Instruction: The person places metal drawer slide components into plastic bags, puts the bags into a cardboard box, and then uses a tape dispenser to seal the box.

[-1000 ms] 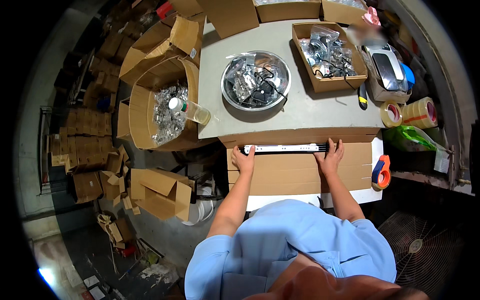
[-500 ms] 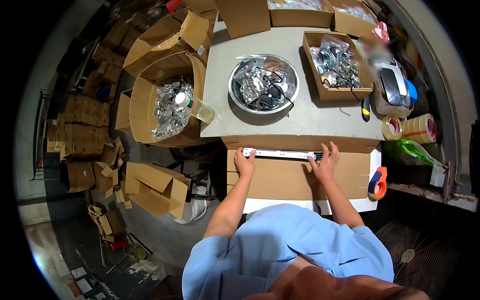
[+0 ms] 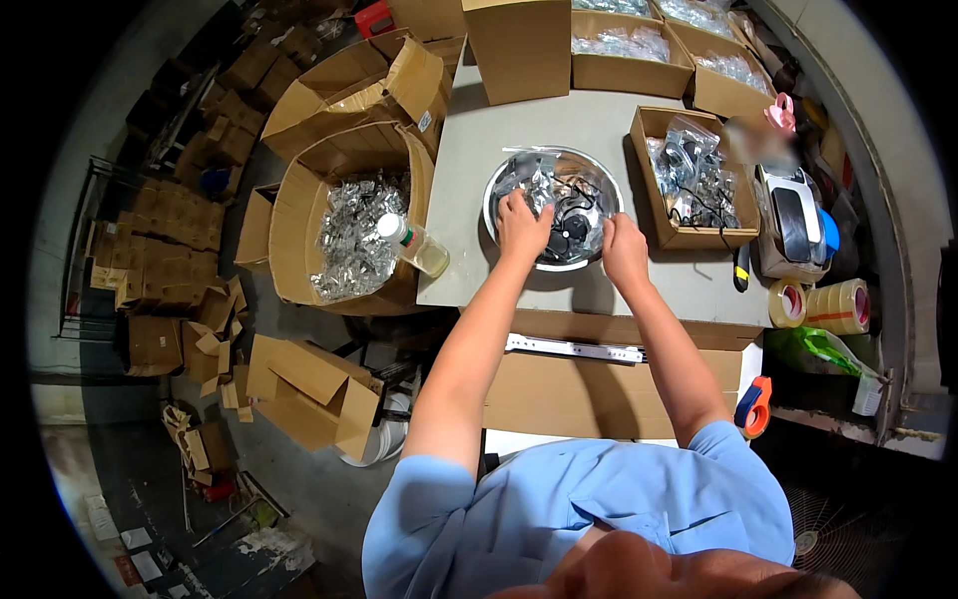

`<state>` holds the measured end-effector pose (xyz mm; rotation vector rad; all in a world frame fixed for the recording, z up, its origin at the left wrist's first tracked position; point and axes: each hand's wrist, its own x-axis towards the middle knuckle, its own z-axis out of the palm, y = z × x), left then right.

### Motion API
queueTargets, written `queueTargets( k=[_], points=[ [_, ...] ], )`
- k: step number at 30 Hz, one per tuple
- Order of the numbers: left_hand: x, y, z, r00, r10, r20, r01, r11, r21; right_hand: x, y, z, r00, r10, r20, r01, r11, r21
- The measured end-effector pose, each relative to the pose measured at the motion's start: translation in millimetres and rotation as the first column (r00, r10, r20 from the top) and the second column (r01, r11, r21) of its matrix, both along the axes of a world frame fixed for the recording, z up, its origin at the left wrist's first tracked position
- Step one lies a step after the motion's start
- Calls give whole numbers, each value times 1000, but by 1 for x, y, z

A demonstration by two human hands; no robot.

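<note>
A round metal bowl (image 3: 490,211) on the grey table holds small clear plastic bags of silvery parts, black cables and a round black piece (image 3: 574,229). My left hand (image 3: 524,228) reaches over the bowl's left side, thumb and fingers apart, its fingertips at a bag (image 3: 540,177). At the bowl's right edge my right hand (image 3: 626,250) is closed, its fingers seeming to grip the rim; their tips are partly hidden. Nearer to me a slim white-and-metal drawer slide (image 3: 574,347) lies in a long, flat open cardboard box (image 3: 559,394), with neither hand on it.
A carton (image 3: 689,238) of bagged parts stands right of the bowl, near a yellow-black cutter (image 3: 741,268) and tape rolls (image 3: 836,305). An orange-blue tape dispenser (image 3: 753,407) lies right of the flat box. Left are a bottle (image 3: 424,252) and a large carton (image 3: 289,240) of silvery packets.
Both hands have left the drawer slide and moved forward to the metal bowl. The slide stays in the flat box. The view has shifted, showing more of the cartons at the back.
</note>
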<state>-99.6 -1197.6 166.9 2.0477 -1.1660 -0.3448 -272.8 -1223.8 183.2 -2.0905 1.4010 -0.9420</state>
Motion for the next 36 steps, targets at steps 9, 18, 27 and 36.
queueTargets(
  k=[9,18,27,36],
  points=[
    [11,-25,22,968,83,-236,-79,996,29,16,-12,-6,978,29,-206,8,984,176],
    [-29,141,7,698,-641,-318,670,742,-26,35,-25,-2,916,127,-380,-189,973,-130],
    [-80,230,-80,671,-721,171,697,693,187,46,-31,11,751,7,-660,37,998,53],
    [44,-5,-24,908,-390,157,377,920,103,26,-39,0,928,50,-369,-85,993,-81]
  ],
)
